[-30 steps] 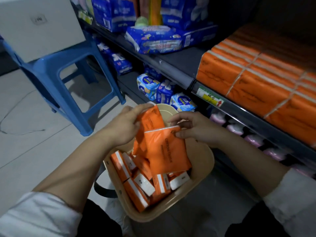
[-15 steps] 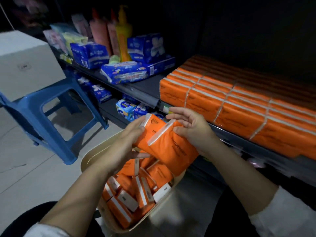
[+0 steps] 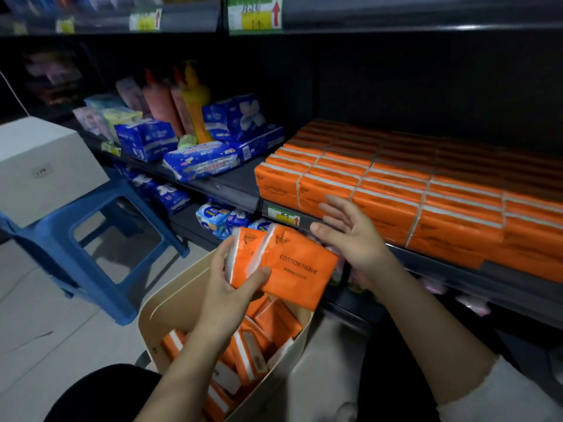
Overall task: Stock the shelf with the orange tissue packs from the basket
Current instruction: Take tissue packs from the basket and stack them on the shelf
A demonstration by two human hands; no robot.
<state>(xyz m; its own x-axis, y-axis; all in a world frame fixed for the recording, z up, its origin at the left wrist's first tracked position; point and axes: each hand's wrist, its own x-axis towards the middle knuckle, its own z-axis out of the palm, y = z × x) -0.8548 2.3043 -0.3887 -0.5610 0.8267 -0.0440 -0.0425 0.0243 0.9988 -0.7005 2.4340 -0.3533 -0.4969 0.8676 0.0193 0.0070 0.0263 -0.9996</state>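
My left hand (image 3: 227,295) grips two orange tissue packs (image 3: 292,268) just above the beige basket (image 3: 170,303), thumb across the front pack. Several more orange packs (image 3: 259,342) lie inside the basket. My right hand (image 3: 350,236) is beside the held packs on the right, fingers spread and straight, not holding them, in front of the shelf edge (image 3: 304,219). On the shelf, rows of orange tissue packs (image 3: 396,190) fill the right side.
Blue tissue packs (image 3: 201,161) and bottles (image 3: 195,99) occupy the shelf's left part, with bare shelf (image 3: 240,181) between them and the orange rows. A blue plastic stool (image 3: 76,239) carrying a white box (image 3: 39,169) stands at left. Lower shelves hold more blue packs (image 3: 213,217).
Both packs rose from the basket toward the shelf edge. My right hand let go of the packs and opened; the left hand alone holds them now.
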